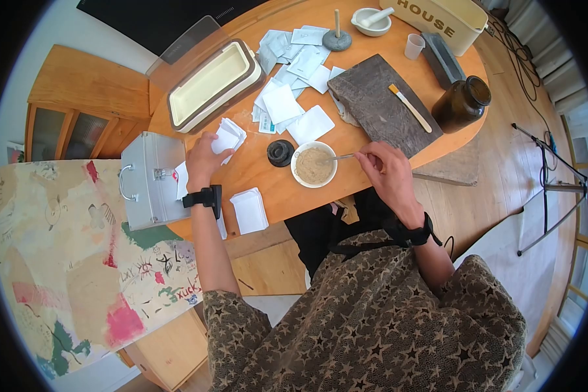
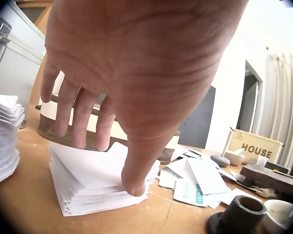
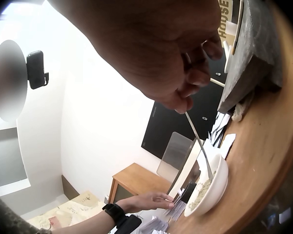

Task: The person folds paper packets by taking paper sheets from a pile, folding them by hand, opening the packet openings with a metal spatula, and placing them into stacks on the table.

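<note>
My right hand (image 1: 387, 171) pinches the end of a thin metal spoon (image 3: 199, 141) whose other end rests in powder inside a white bowl (image 1: 298, 175). The beige powder (image 1: 314, 165) fills much of the bowl. Over a stack of white paper packets (image 2: 88, 170) is my left hand (image 2: 122, 73), fingers spread and extended, thumb at the stack's near side; whether it presses on the stack I cannot tell. A dark round holder (image 1: 280, 153) stands between that stack and the bowl.
Around them are another packet stack (image 1: 249, 211), scattered packets (image 1: 305, 62), a cream tray (image 1: 212, 85), a dark board (image 1: 379, 98) with a brush (image 1: 410, 108), a brown jar (image 1: 460, 104), a mortar (image 1: 372, 27), a silver case (image 1: 151, 183) and a HOUSE box (image 1: 438, 23).
</note>
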Tool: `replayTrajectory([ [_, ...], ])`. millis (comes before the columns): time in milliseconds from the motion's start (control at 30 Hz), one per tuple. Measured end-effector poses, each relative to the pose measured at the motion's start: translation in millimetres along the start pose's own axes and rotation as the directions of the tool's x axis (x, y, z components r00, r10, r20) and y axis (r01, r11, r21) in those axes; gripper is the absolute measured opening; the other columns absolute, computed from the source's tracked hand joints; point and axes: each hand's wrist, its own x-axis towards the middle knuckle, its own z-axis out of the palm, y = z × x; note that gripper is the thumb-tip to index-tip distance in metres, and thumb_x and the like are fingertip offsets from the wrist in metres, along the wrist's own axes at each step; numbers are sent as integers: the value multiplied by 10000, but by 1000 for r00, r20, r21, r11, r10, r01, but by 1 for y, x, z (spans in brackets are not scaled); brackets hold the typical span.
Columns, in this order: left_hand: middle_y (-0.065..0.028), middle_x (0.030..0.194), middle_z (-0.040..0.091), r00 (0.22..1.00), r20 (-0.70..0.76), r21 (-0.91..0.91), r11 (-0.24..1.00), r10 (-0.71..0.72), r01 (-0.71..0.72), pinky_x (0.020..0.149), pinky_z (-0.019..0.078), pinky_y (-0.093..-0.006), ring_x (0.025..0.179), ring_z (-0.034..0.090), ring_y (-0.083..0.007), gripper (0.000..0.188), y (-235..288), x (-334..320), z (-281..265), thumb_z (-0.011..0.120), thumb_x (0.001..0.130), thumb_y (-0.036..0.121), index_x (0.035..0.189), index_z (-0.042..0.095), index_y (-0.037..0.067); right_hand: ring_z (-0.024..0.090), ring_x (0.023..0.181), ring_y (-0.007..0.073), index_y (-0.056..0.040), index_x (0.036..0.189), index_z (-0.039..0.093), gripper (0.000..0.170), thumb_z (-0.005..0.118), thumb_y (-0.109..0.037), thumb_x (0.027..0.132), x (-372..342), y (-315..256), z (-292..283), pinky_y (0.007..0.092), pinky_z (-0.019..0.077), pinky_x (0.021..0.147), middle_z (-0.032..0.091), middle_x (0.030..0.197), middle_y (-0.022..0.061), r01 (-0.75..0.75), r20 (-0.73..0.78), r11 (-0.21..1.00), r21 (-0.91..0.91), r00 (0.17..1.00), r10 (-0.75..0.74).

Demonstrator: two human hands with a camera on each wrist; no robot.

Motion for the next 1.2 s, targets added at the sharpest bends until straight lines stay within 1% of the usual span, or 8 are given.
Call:
replayTrajectory([
  [267, -154, 1187, 693, 994, -107, 26, 999, 39, -37, 941, 513, -419, 1092, 673, -333, 634, 17, -18, -14, 879, 740, 422, 1216, 613, 99, 535, 567, 206, -77, 868, 689, 110, 746, -160, 912, 0, 2, 1, 350, 407, 605, 564, 681, 44, -13, -20, 999, 34, 1000, 14],
  [333, -171, 1165, 682, 983, -184, -104, 993, 31, -51, 918, 528, -427, 1086, 665, -356, 605, 33, -37, -17, 875, 753, 378, 1212, 605, 92, 549, 569, 217, -48, 864, 685, 106, 754, -120, 897, 1, 2, 1, 345, 425, 571, 578, 684, 71, -57, -33, 992, 117, 998, 62],
  [433, -192, 1156, 668, 971, -232, -143, 986, 53, -88, 892, 536, -437, 1078, 656, -379, 578, 57, -62, -17, 860, 776, 319, 1232, 594, 84, 552, 569, 216, -20, 870, 683, 101, 757, -86, 888, 2, 5, 0, 333, 436, 545, 592, 695, 93, -56, -57, 987, 153, 996, 66],
  [600, -194, 1172, 659, 986, -162, -248, 965, 41, -81, 911, 515, -455, 1065, 642, -393, 562, 91, -100, -12, 832, 805, 256, 1286, 600, 81, 540, 584, 187, -8, 879, 680, 104, 752, -80, 899, 4, 2, -5, 316, 437, 555, 599, 708, 91, -85, -75, 976, 202, 992, 102],
  [700, -194, 1262, 648, 976, -182, -293, 941, 121, -171, 954, 510, -450, 1108, 637, -395, 581, 108, -120, -7, 824, 821, 203, 1350, 596, 125, 538, 605, 164, -4, 879, 676, 112, 750, -83, 908, 5, -3, -8, 304, 438, 563, 603, 718, 82, -97, -81, 969, 228, 990, 119],
  [967, -174, 1245, 642, 981, -150, -217, 964, 125, -156, 960, 504, -449, 1116, 634, -372, 631, 133, -143, 6, 842, 789, 209, 1375, 615, 154, 539, 639, 144, 13, 887, 669, 122, 748, -76, 913, 8, -19, -15, 284, 443, 588, 607, 738, 70, -113, -83, 949, 295, 986, 143],
  [1033, -128, 1249, 586, 987, -121, -232, 964, 104, -130, 1027, 429, -457, 1134, 579, -333, 668, 136, -146, 10, 843, 783, 195, 1403, 595, 201, 530, 629, 144, 17, 891, 669, 120, 747, -72, 911, 9, -23, -17, 285, 445, 590, 601, 732, 72, -105, -45, 950, 295, 991, 123],
  [1200, -134, 1238, 594, 983, -140, -217, 965, 117, -146, 1012, 446, -455, 1130, 592, -338, 668, 147, -149, 7, 852, 777, 189, 1399, 608, 204, 524, 619, 146, 21, 897, 671, 114, 743, -67, 910, 9, -24, -12, 291, 446, 591, 593, 722, 75, -110, -17, 946, 304, 992, 121],
])
